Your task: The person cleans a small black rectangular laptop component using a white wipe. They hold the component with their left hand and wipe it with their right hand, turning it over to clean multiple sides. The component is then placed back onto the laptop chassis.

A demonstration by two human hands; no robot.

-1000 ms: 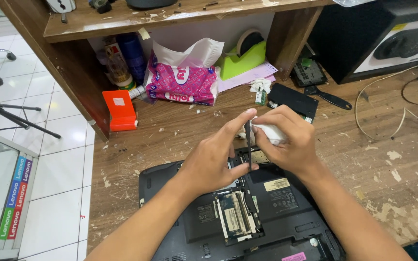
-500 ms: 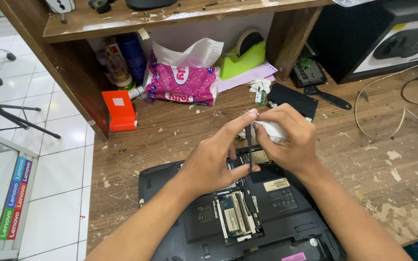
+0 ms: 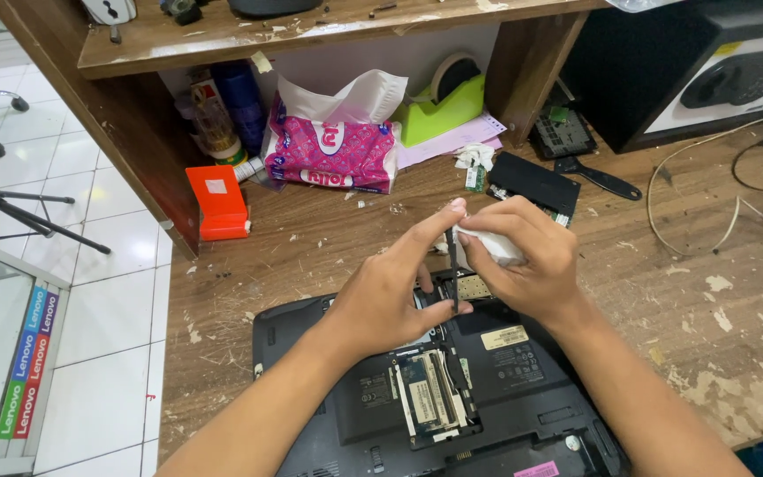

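A black laptop (image 3: 523,389) lies bottom-up on the wooden bench, its cover off and memory slots (image 3: 430,397) exposed. Above its far edge my left hand (image 3: 395,287) pinches a thin dark card (image 3: 454,274) upright between thumb and forefinger. My right hand (image 3: 523,261) holds a wad of white tissue (image 3: 486,246) pressed against that card's side. The two hands touch each other around the card.
A pink tissue pack (image 3: 333,150), green tape dispenser (image 3: 439,110), orange box (image 3: 218,201), bottles (image 3: 222,115) and small black parts (image 3: 536,181) sit at the back under a wooden shelf (image 3: 311,26). A cable (image 3: 708,194) loops at right. Tiled floor lies left.
The hands have stayed in nearly the same place; the right hand's tissue has shifted slightly along the card.
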